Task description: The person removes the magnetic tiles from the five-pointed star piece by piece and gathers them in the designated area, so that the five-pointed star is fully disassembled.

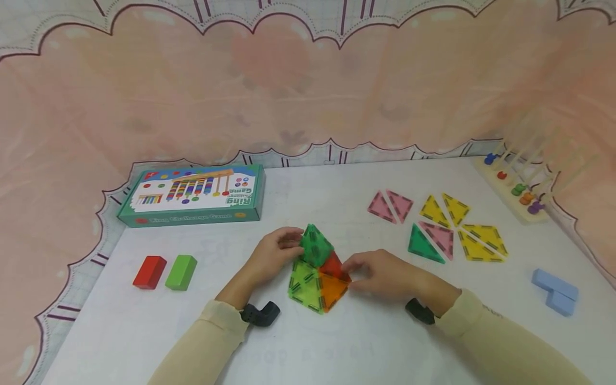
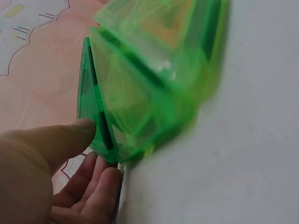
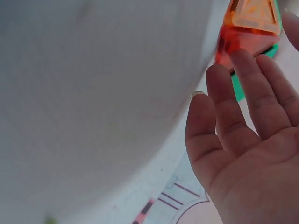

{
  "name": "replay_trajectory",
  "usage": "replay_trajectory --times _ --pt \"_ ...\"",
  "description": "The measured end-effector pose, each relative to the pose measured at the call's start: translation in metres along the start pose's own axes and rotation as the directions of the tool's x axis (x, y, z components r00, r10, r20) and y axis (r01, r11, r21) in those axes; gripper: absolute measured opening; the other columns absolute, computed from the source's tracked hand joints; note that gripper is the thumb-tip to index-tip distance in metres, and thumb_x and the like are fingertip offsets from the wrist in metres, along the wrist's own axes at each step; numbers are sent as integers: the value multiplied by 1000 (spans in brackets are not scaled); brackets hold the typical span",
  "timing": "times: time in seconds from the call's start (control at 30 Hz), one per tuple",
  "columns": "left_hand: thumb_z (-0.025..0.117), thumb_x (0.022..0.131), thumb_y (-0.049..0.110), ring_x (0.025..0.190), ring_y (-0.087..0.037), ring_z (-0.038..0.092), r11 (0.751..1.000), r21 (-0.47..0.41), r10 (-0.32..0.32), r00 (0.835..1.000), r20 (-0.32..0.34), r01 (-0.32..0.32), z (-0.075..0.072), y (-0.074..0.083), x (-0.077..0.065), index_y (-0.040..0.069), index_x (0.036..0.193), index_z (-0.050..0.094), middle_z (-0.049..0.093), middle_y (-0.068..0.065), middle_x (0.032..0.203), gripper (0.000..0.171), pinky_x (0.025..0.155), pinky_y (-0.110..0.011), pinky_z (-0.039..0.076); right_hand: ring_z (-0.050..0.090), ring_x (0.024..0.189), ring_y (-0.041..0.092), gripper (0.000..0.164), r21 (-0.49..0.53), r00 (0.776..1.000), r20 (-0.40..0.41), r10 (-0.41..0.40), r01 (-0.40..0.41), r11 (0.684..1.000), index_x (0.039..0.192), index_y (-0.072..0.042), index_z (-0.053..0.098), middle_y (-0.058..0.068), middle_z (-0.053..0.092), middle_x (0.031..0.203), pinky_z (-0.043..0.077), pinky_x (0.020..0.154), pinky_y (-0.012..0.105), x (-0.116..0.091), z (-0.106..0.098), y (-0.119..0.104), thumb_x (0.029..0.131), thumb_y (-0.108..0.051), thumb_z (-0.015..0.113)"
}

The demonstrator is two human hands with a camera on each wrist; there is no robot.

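A small construction of triangular magnetic tiles stands on the table between both hands. It shows green (image 1: pixel 316 246), light green (image 1: pixel 304 286), orange (image 1: pixel 333 291) and red (image 1: pixel 332 266) sides. My left hand (image 1: pixel 273 255) is at its far left, thumb and fingers pinching a green triangular tile (image 2: pixel 88 102) by its lower corner. On the opposite side, my right hand (image 1: pixel 382 275) has its fingers loosely bent, fingertips right at the red tile (image 3: pixel 247 41). Above that red piece in the right wrist view sits the orange tile (image 3: pixel 256 16).
Loose pink (image 1: pixel 399 206), yellow (image 1: pixel 483 240) and green (image 1: pixel 423 246) triangles lie to the right. Left are a red block (image 1: pixel 149 272), a green block (image 1: pixel 181 272) and a game box (image 1: pixel 192 195). A pegboard (image 1: pixel 515 190) and blue block (image 1: pixel 555 291) stand far right.
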State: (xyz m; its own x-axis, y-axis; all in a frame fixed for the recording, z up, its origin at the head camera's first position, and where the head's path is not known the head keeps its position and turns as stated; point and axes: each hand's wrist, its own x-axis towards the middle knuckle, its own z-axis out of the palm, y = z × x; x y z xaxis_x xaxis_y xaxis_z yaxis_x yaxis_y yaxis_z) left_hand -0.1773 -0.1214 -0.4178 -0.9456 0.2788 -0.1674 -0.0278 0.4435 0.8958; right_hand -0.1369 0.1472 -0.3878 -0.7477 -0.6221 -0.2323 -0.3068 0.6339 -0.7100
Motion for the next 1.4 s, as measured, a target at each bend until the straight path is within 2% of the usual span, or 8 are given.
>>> replay_trajectory --times 0.17,0.27,0.4,0.5,0.6,0.8,1.03,1.4 --pt "65 82 21 96 -10 56 1000 6 5 1000 3 -5 0 2 4 18 115 57 59 5 107 34 84 -30 44 47 107 7 34 37 998 65 -12 9 999 114 -27 58 -18 56 109 36 93 37 -4 5 -7 81 -36 64" --pt "65 83 19 96 -11 56 1000 1 13 1000 6 -13 0 3 5 16 115 56 59 4 107 34 83 -30 45 48 104 8 36 49 997 79 -10 6 999 115 -28 58 -18 55 109 38 90 35 -2 6 -9 81 -39 63" --pt "64 84 23 99 -11 55 1000 -7 15 999 40 -15 0 4 4 17 119 54 58 4 110 37 84 -30 44 51 97 9 36 107 1000 -10 20 -19 994 115 -25 56 -13 56 109 43 83 32 11 2 -9 82 -37 63" --pt "65 82 29 102 -12 54 1000 -6 19 997 81 -19 0 5 3 19 121 52 56 4 113 42 87 -31 42 52 102 13 36 169 997 -73 27 -14 986 114 -21 55 -8 53 117 43 84 35 25 -2 -9 82 -34 63" --pt "67 80 33 105 -14 52 999 -2 40 992 119 -40 1 7 2 19 122 50 55 3 116 48 90 -34 40 50 107 17 34 196 995 -87 39 -21 980 113 -20 55 -6 51 121 42 87 38 39 -5 -9 82 -32 64" --pt "68 79 32 110 -16 48 997 -23 79 978 194 -76 2 8 1 17 125 47 51 1 121 53 93 -34 36 50 102 15 36 203 992 -50 118 -105 974 114 -23 55 -7 54 110 40 87 38 51 -8 -4 81 -33 66" --pt "69 77 36 111 -14 46 998 3 68 972 227 -70 3 12 3 20 125 47 51 4 122 55 94 -34 35 49 98 17 35 228 994 -29 104 -94 969 110 -19 56 -5 56 108 39 89 37 58 -11 -1 79 -29 68" --pt "67 80 24 112 -20 44 998 -14 57 967 249 -55 2 21 1 14 124 47 50 -2 122 49 96 -39 32 52 92 18 31 296 996 22 84 -87 951 105 -12 56 0 58 101 43 82 32 63 -14 -3 78 -19 70"
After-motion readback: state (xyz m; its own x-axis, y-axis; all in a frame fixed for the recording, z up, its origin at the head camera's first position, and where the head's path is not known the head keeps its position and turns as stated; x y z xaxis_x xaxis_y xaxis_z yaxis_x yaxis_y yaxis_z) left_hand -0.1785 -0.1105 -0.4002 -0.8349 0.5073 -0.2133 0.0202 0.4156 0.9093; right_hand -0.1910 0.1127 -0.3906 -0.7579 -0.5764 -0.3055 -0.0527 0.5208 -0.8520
